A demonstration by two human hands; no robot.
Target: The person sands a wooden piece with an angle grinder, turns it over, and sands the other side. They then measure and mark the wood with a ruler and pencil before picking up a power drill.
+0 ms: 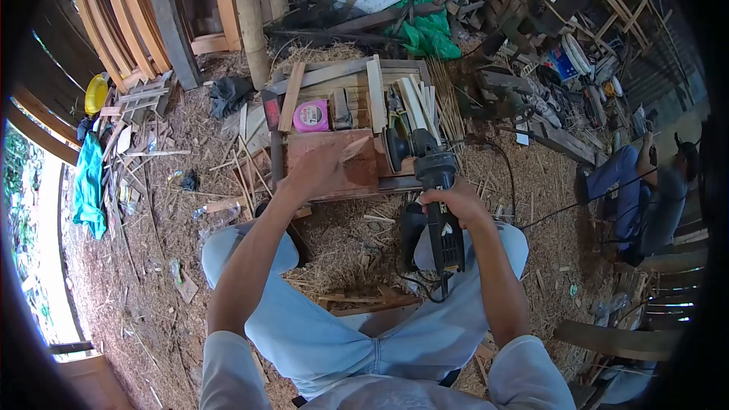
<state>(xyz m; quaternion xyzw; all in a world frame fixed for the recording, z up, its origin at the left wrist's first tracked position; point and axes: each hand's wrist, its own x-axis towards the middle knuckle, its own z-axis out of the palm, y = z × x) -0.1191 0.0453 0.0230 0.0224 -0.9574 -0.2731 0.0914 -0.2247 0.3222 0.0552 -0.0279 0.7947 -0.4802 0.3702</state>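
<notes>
My right hand (460,202) is wrapped round the body of a black angle grinder (444,237). Its disc (396,149) points forward, beside the right edge of a reddish-brown board (361,171). Over that board, my left hand (317,170) is closed on a small, pale, pointed piece of wood (354,149), whose tip sticks out toward the grinder. The tip and the disc are apart. Just beyond the board lie a pink tape measure (310,115), a dark metal block-like tool (342,110) and pliers (396,108). Whether the disc spins cannot be told.
Loose wood strips (375,95) lie on the low workbench. A black cord (507,167) trails from the grinder's side across the shavings-covered floor (167,220). Another person (645,190) sits at the right. Timber frames (125,19) lean at the upper left.
</notes>
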